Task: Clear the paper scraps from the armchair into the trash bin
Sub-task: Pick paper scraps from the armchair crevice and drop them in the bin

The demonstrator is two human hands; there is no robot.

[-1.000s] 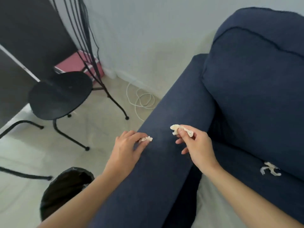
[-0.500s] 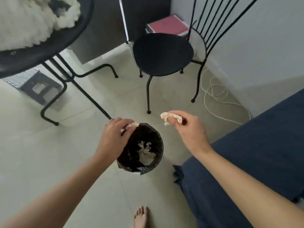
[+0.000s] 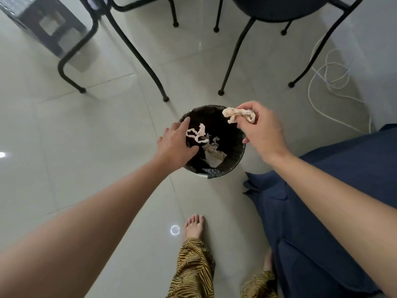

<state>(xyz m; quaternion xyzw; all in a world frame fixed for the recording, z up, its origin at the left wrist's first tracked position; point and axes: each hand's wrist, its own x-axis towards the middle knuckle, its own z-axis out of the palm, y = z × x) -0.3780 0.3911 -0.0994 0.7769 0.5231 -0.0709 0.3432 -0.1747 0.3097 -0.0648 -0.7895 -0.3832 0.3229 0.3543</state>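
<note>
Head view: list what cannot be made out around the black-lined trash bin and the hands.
- Dark blue fabric armchair: cut off by the right edge; its seat is out of view, so any remaining scraps cannot be seen.
- Black-lined trash bin: left hand covers its left rim.
- Twisted pale paper scrap: touching the left hand or falling free, unclear.
- Crumpled pale paper scrap: partly hidden inside the right hand.

**Glossy tiles, black metal legs**

Pale glossy floor tiles [image 3: 90,147] reflect a round ceiling light [image 3: 174,229]. Black metal table legs [image 3: 137,54] and a black chair [image 3: 277,9] stand along the top edge. A white cable [image 3: 328,82] coils beside the wall [image 3: 378,61].
</note>
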